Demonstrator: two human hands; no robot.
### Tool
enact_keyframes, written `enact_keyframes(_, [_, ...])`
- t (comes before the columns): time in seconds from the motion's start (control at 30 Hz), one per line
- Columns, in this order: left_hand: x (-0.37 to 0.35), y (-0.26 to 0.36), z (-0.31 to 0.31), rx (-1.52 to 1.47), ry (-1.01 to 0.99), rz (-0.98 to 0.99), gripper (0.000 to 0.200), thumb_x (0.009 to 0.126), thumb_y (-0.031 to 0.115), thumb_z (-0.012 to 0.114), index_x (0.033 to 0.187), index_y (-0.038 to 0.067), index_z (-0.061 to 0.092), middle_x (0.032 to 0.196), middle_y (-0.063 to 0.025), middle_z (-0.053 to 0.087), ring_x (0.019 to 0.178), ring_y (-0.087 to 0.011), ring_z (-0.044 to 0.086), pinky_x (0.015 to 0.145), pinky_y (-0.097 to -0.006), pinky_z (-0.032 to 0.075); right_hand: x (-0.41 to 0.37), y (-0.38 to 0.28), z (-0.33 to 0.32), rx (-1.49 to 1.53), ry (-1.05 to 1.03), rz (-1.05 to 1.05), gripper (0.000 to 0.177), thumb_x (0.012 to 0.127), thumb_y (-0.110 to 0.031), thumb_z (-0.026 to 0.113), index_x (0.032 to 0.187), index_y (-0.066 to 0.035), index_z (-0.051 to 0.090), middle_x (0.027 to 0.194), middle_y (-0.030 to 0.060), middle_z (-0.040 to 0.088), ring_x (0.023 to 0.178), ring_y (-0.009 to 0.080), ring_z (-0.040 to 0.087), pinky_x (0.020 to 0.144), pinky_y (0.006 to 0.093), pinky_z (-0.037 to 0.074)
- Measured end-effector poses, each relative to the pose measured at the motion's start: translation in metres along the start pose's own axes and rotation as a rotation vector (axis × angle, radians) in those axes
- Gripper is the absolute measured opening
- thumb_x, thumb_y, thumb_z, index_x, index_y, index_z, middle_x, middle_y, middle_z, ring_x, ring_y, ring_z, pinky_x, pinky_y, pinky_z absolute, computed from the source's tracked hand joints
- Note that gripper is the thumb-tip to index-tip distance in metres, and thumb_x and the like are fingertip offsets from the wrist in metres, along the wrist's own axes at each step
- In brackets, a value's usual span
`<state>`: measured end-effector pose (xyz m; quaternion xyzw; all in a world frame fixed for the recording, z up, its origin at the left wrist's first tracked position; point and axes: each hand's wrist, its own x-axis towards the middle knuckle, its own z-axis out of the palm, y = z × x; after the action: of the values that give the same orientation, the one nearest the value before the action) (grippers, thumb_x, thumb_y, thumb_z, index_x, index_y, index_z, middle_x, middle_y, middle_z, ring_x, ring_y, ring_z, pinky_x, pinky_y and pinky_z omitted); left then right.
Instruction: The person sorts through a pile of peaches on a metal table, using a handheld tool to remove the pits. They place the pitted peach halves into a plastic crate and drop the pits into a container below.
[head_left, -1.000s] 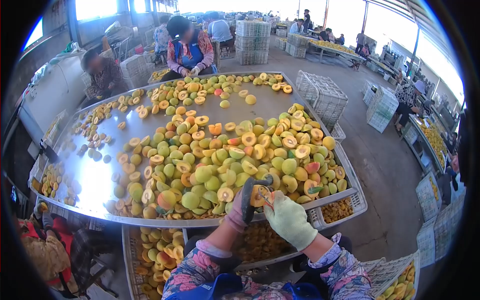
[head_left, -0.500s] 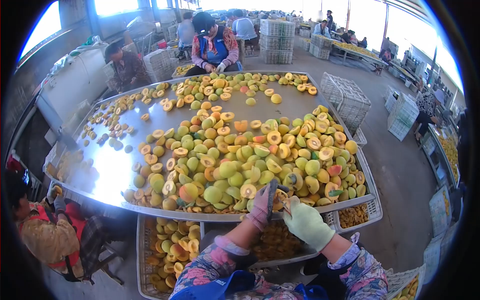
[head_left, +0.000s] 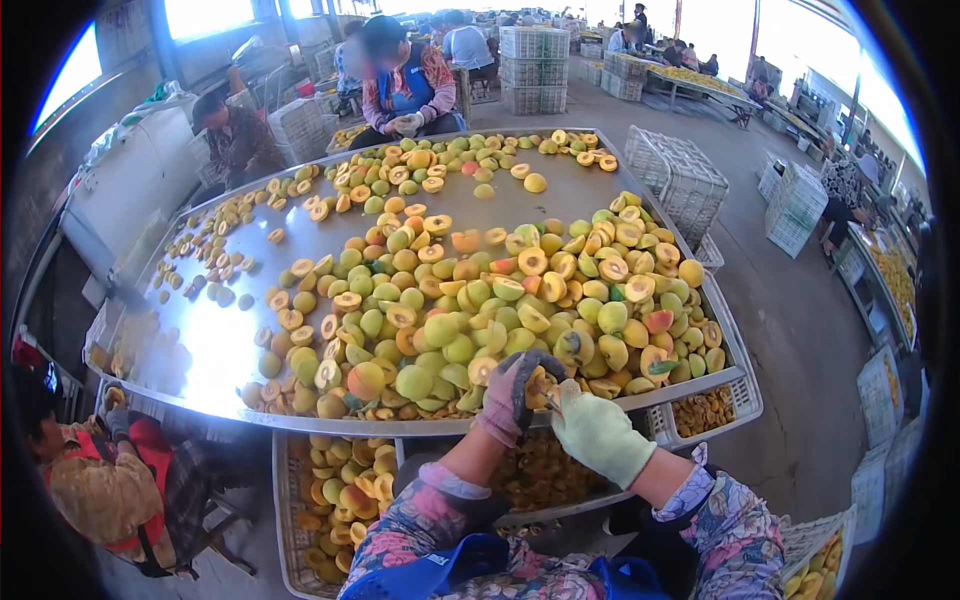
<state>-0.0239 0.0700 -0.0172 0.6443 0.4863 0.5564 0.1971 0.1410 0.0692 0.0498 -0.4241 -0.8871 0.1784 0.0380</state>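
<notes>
Halved and whole yellow-green fruit [head_left: 460, 330] lie in a big heap on a metal table [head_left: 240, 340]. At the table's near edge, my left hand [head_left: 515, 395], in a pink and dark glove, is closed around a piece of fruit [head_left: 541, 386]. My right hand [head_left: 598, 432], in a pale green glove, is closed on a thin metal tool whose tip meets that fruit; most of the tool is hidden by the fingers.
Below the near edge stand a crate of fruit halves [head_left: 283, 500] and a crate of darker pieces [head_left: 748, 397]. One person [head_left: 95, 480] sits at the left, another [head_left: 410, 85] across the table. Stacked crates [head_left: 680, 180] stand right of the table.
The view has shifted slightly. Both my hands remain together, with the left one turned more around the fruit. The person across the table has leaned and lowered the head.
</notes>
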Motion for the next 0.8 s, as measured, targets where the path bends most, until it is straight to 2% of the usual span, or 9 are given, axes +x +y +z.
enact_keyframes(0.2, [0.001,0.013,0.003,-0.589,0.1,-0.323,0.03,0.07,0.019,0.083,0.092,0.01,0.066,0.089,-0.0064,0.069,0.085,-0.0251,0.068,0.076,-0.0343,0.053,0.002,0.011,0.027,0.229,0.109,-0.103,0.032,0.088,-0.018,0.061,0.104,0.005,0.046,0.076,0.0266,0.064,0.07,0.0401,0.066,0.059,0.0478,0.053])
enact_keyframes(0.27, [0.008,0.016,-0.007,0.035,0.02,0.102,0.026,0.071,0.016,0.081,0.091,0.009,0.065,0.089,-0.007,0.07,0.083,-0.0244,0.068,0.076,-0.0337,0.054,-0.001,0.004,0.02,0.174,0.118,-0.096,0.03,0.089,-0.017,0.061,0.104,0.004,0.045,0.074,0.024,0.063,0.067,0.0374,0.066,0.057,0.046,0.052])
enact_keyframes(0.33, [0.01,0.018,-0.009,0.032,0.011,0.131,0.026,0.071,0.016,0.08,0.091,0.008,0.065,0.089,-0.0069,0.07,0.082,-0.024,0.068,0.075,-0.0336,0.054,0.002,0.004,0.015,0.119,0.129,-0.089,0.029,0.09,-0.017,0.06,0.104,0.003,0.044,0.073,0.0214,0.063,0.063,0.0347,0.066,0.055,0.0441,0.052])
enact_keyframes(0.4, [0.011,0.016,-0.008,0.03,0.003,0.159,0.026,0.071,0.016,0.08,0.091,0.008,0.065,0.089,-0.0069,0.07,0.081,-0.0236,0.068,0.075,-0.0335,0.054,0.006,0.005,0.008,0.531,-0.079,0.012,0.028,0.092,-0.018,0.059,0.105,0.001,0.044,0.071,0.0161,0.062,0.059,0.0285,0.065,0.052,0.0404,0.052])
enact_keyframes(0.5, [0.006,0.005,-0.002,-0.336,0.006,-0.165,0.029,0.069,0.018,0.082,0.09,0.008,0.065,0.087,-0.0066,0.069,0.08,-0.0241,0.069,0.075,-0.0332,0.054,0.006,-0.008,-0.02,0.944,-0.432,0.295,0.026,0.094,-0.021,0.057,0.105,-0.001,0.043,0.07,0.0098,0.061,0.056,0.0189,0.062,0.049,0.0342,0.051])
enact_keyframes(0.6, [0.008,0.001,-0.003,-0.623,0.018,-0.356,0.024,0.073,0.017,0.079,0.09,0.008,0.064,0.085,-0.0065,0.07,0.078,-0.0241,0.068,0.073,-0.0326,0.054,0.008,0.01,0.015,0.642,-0.162,0.035,0.025,0.095,-0.022,0.056,0.104,-0.002,0.043,0.07,0.0081,0.06,0.054,0.017,0.059,0.049,0.0327,0.05])
enact_keyframes(0.67, [0.013,0.011,-0.009,0.015,-0.044,0.132,0.013,0.082,0.014,0.068,0.091,0.007,0.062,0.086,-0.0073,0.069,0.074,-0.0234,0.067,0.071,-0.0311,0.054,0.008,0.01,0.014,0.513,-0.061,-0.044,0.024,0.093,-0.019,0.056,0.103,-0.001,0.043,0.071,0.0131,0.061,0.058,0.0246,0.062,0.051,0.0374,0.051])
enact_keyframes(0.73, [0.01,0.016,-0.006,-0.001,-0.005,0.105,0.011,0.084,0.013,0.066,0.091,0.007,0.061,0.087,-0.0072,0.069,0.074,-0.0233,0.067,0.07,-0.0314,0.054,0.007,-0.002,-0.005,0.491,-0.059,-0.046,0.024,0.091,-0.016,0.056,0.102,0.001,0.043,0.072,0.0186,0.062,0.062,0.0329,0.066,0.054,0.0426,0.051])
enact_keyframes(0.8, [0.009,0.015,-0.003,-0.012,0.029,0.084,0.009,0.085,0.013,0.064,0.092,0.008,0.061,0.088,-0.0071,0.069,0.074,-0.0232,0.067,0.069,-0.0316,0.055,0.007,-0.015,-0.026,0.958,-0.415,0.291,0.025,0.09,-0.016,0.058,0.102,0.001,0.044,0.073,0.0189,0.062,0.061,0.0335,0.065,0.055,0.0415,0.052])
